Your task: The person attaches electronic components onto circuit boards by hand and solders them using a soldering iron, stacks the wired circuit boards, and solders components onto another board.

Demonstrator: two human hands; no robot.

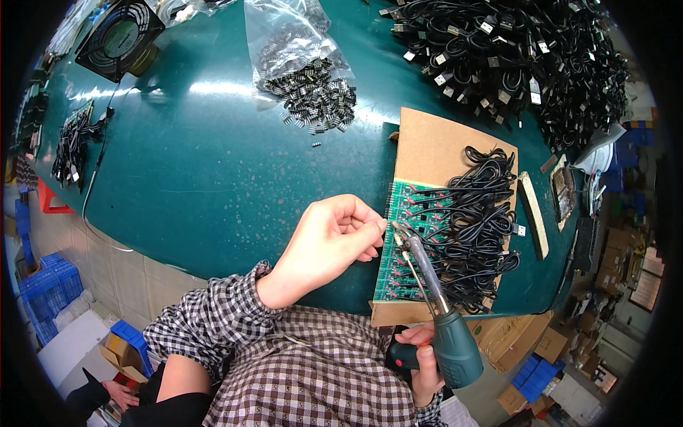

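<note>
My right hand grips the handle of a green soldering gun. Its long metal barrel angles up and to the left, with the tip at the edge of a row of green circuit boards. Beside that tip, the thumb and forefinger of my left hand are pinched together at the boards' left edge; whatever they hold is too small to make out. Coiled black cables run from the boards to the right. Boards and cables lie on a piece of cardboard.
Beyond the cardboard is a large heap of black USB cables. Small black connectors spill from a clear plastic bag. A fan stands far left. A pale strip lies right. Another person's hand shows lower left.
</note>
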